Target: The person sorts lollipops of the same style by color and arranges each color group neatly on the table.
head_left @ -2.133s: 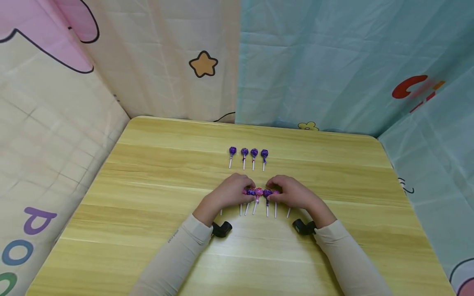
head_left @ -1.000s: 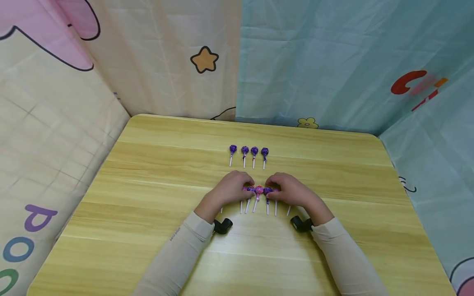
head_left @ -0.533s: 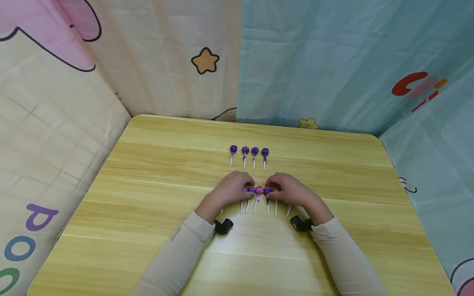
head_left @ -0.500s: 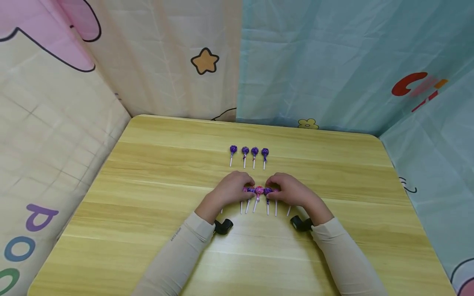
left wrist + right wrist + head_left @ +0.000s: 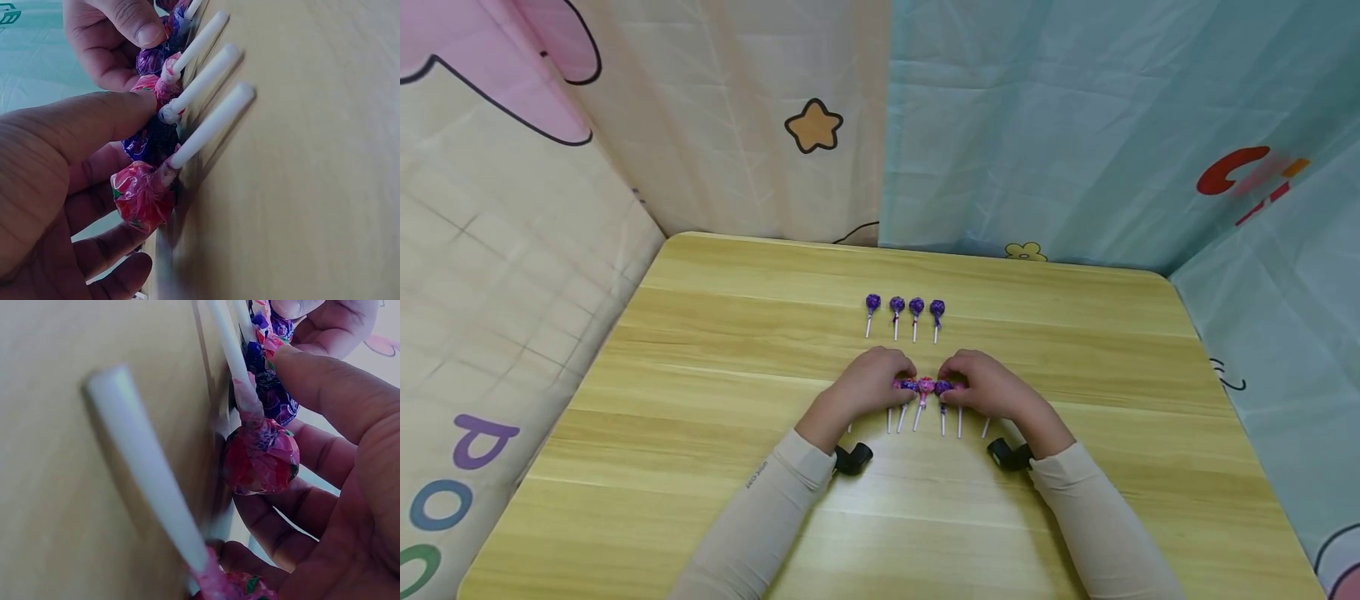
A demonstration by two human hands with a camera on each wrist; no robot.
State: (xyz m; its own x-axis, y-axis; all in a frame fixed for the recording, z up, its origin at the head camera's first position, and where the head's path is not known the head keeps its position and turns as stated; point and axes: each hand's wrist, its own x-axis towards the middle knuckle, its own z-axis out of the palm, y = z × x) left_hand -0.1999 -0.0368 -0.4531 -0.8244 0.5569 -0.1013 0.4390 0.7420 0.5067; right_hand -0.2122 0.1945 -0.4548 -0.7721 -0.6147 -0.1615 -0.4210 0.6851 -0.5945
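Observation:
In the head view, a near row of wrapped lollipops lies at mid-table, white sticks toward me, with a pink lollipop [image 5: 926,386] between my hands. My left hand [image 5: 867,385] pinches a purple lollipop [image 5: 150,145] by its head, thumb in front and fingers behind. Beside it, a pink-red lollipop [image 5: 144,195] sits in front of the other fingers. Mirroring this, my right hand [image 5: 992,389] pinches another purple lollipop [image 5: 278,405], with a pink-red lollipop [image 5: 261,459] by its fingers. The outermost heads are hidden under my hands in the head view.
Beyond my hands, several purple lollipops [image 5: 917,307] form a far row, sticks pointing toward me. The wooden table [image 5: 700,333] reaches printed curtains [image 5: 1037,125] at the back and sides. Outside my right hand lies a further lollipop stick [image 5: 147,459].

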